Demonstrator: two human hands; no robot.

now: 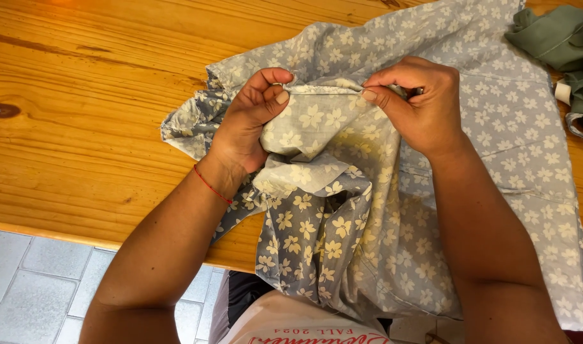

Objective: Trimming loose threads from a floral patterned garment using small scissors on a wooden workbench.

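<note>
No containers in view; everything lies loose on the wooden bench (81, 95). Grey-blue floral garment (342, 210) is spread over the right half of the bench, with its lower part hanging off the near edge toward the person's lap. Both hands are up on a bunched section of it, holding a seamed edge stretched between them. Left hand (253, 118): fingers curled, thumb pressed against the forefinger, pinching the fabric edge at its left end; palm faces right, wrist bent, thin red thread bracelet (211, 186) on the wrist. Right hand (419, 102): thumb and forefinger pinched together on the same edge at its right end, back of hand toward the camera; a small dark object (416, 92) shows between the fingers, too small to identify. The hands are near each other, not touching, with the taut fabric strip spanning the gap. Green cloth (559, 38) is piled at the far right corner of the bench, just beside the floral garment, with a small white tag or spool (562, 93) at its lower edge. Grey tiled floor (30, 280) is visible below the bench edge, lower left.
</note>
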